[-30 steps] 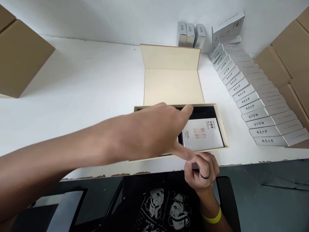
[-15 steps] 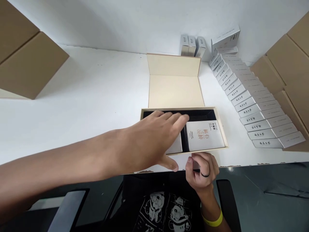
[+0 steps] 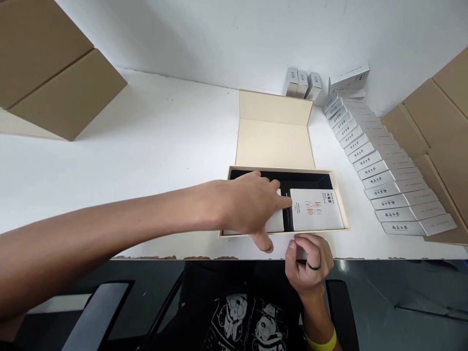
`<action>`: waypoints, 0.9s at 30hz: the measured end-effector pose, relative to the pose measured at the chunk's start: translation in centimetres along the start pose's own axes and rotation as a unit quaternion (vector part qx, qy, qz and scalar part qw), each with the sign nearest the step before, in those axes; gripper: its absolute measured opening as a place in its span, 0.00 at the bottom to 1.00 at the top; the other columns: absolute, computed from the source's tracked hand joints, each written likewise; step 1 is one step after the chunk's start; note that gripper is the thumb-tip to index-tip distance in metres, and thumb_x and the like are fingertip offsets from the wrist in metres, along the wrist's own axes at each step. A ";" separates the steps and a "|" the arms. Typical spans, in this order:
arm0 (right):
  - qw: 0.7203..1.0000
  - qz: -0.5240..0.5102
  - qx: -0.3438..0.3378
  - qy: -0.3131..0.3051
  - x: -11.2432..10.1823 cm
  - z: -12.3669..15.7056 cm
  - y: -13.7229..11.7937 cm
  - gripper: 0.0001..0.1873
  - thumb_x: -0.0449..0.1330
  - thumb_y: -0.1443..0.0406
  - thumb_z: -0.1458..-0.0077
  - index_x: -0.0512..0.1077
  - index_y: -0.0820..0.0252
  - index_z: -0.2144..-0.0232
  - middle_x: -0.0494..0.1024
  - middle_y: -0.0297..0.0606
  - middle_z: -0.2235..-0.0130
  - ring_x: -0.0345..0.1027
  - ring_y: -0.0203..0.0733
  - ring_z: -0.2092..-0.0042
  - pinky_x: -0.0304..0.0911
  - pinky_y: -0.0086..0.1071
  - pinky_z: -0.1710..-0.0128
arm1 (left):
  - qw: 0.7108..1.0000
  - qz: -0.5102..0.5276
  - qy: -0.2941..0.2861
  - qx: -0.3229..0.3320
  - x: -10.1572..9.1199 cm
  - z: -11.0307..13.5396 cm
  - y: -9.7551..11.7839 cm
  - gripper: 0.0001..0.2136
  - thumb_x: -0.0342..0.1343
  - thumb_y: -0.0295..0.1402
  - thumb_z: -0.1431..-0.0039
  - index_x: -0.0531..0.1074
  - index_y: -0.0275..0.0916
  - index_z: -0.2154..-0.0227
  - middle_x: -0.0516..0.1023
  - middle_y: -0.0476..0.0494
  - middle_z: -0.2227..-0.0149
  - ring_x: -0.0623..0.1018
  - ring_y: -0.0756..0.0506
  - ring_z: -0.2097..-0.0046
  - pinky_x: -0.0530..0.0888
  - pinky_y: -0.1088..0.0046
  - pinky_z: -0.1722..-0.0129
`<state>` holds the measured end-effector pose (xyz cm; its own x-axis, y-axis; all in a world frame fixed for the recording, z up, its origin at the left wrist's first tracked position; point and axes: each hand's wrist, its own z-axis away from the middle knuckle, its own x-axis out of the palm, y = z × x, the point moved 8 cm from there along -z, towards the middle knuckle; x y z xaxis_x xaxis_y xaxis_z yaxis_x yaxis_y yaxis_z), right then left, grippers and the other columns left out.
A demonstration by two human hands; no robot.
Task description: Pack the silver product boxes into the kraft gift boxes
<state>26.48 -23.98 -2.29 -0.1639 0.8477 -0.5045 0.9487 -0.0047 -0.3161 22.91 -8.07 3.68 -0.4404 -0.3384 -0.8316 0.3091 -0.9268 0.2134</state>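
An open beige gift box (image 3: 340, 202) with a black lining lies near the table's front edge, its lid (image 3: 275, 141) folded back flat. Two white packs lie inside: one (image 3: 316, 209) with red lettering on the right, another (image 3: 275, 223) on the left. My left hand (image 3: 252, 207) rests flat on the left pack, fingers stretched out, thumb over the box's front wall. My right hand (image 3: 309, 261), wearing a dark ring, is curled at the table edge just below the box, pinching something small that I cannot make out.
A long row of several white packs (image 3: 387, 180) runs along the right side, with three upright ones (image 3: 302, 84) by the wall. Brown cartons stand at the left (image 3: 54, 83) and right (image 3: 435, 126). A chair armrest (image 3: 98, 312) shows below.
My left hand has drawn back and settled lower onto the left pack in the box. The view has shifted left and down. My right hand has stayed curled at the edge.
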 end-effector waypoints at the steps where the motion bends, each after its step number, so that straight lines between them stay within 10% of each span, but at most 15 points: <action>1: 1.000 0.002 -0.001 0.001 0.0 0.0 0.0 0.06 0.61 0.73 0.35 0.70 0.59 0.58 0.78 0.36 0.65 0.73 0.40 0.66 0.69 0.33 0.64 | 1.000 0.016 0.013 0.003 -0.1 0.2 0.0 0.27 0.74 0.50 0.55 0.80 0.41 0.55 0.81 0.37 0.57 0.78 0.34 0.56 0.71 0.59 0.51; 6: 1.000 0.010 -0.012 0.013 0.0 0.0 -0.2 0.05 0.61 0.72 0.35 0.69 0.60 0.59 0.78 0.36 0.66 0.73 0.39 0.66 0.68 0.32 0.65 | 0.980 0.173 0.089 -0.034 -0.5 0.4 -1.0 0.38 0.68 0.56 0.46 0.67 0.34 0.42 0.82 0.40 0.61 0.80 0.38 0.57 0.73 0.65 0.54; 9: 1.000 0.016 -0.017 0.015 0.0 -0.1 -0.3 0.05 0.61 0.73 0.35 0.70 0.60 0.59 0.78 0.36 0.66 0.72 0.39 0.67 0.66 0.32 0.66 | 0.962 0.270 0.038 -0.031 0.3 -0.5 -1.0 0.50 0.68 0.55 0.46 0.50 0.31 0.32 0.79 0.47 0.69 0.79 0.40 0.66 0.72 0.70 0.67; 27: 1.000 0.010 -0.021 0.010 -0.1 0.1 -0.1 0.05 0.62 0.72 0.35 0.70 0.61 0.58 0.79 0.38 0.65 0.73 0.41 0.66 0.68 0.34 0.64 | 0.956 0.292 0.017 -0.033 0.5 0.0 -1.6 0.46 0.72 0.53 0.52 0.57 0.39 0.36 0.82 0.34 0.51 0.79 0.41 0.64 0.69 0.70 0.68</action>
<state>26.34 -24.12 -2.29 -0.1387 0.8583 -0.4941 0.9625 -0.0007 -0.2715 22.17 -6.72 2.89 -0.1490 -0.7887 -0.5964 0.5464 -0.5684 0.6151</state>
